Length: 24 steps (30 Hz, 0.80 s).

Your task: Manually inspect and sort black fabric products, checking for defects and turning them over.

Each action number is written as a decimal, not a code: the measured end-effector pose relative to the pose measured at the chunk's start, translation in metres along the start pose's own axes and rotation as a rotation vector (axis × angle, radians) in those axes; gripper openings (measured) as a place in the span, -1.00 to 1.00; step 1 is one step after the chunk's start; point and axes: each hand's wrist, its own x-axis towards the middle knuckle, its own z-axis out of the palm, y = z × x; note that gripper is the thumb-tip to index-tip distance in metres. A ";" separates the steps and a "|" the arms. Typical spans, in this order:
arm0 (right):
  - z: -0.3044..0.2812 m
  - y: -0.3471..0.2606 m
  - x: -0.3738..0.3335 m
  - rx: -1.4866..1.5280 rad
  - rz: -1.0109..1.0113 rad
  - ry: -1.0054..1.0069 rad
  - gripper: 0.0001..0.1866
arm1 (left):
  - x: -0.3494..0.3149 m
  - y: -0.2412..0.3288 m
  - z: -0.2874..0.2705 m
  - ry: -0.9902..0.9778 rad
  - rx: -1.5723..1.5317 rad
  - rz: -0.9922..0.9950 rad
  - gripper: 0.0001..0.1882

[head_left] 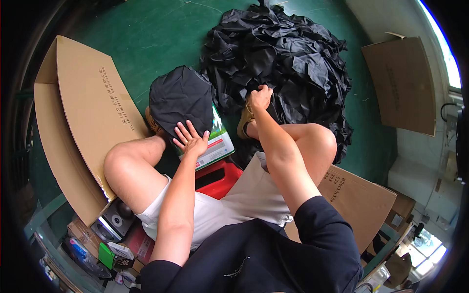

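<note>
My left hand point(192, 140) lies with its fingers spread, its fingertips on the near edge of black fabric point(181, 95) laid over a white and green printed container point(219, 145). The palm side rests by the container's top edge. Further right, my right hand point(261, 97) is closed at the near edge of a large heap of crumpled black fabric pieces point(281, 53). Its fingers curl around a bit of that fabric, just above my right shoe point(244, 117). The fingertips are partly hidden.
A large open cardboard box point(93, 93) stands at my left. Another cardboard piece point(403, 85) leans against the far right wall, and a carton point(359, 205) is behind my right leg. Between my legs is a red plastic object point(220, 178). The floor point(141, 31) is green.
</note>
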 end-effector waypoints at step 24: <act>-0.218 -0.203 -0.001 1.045 -0.496 -0.859 -0.82 | 0.002 0.034 -0.074 -0.220 0.131 0.122 0.13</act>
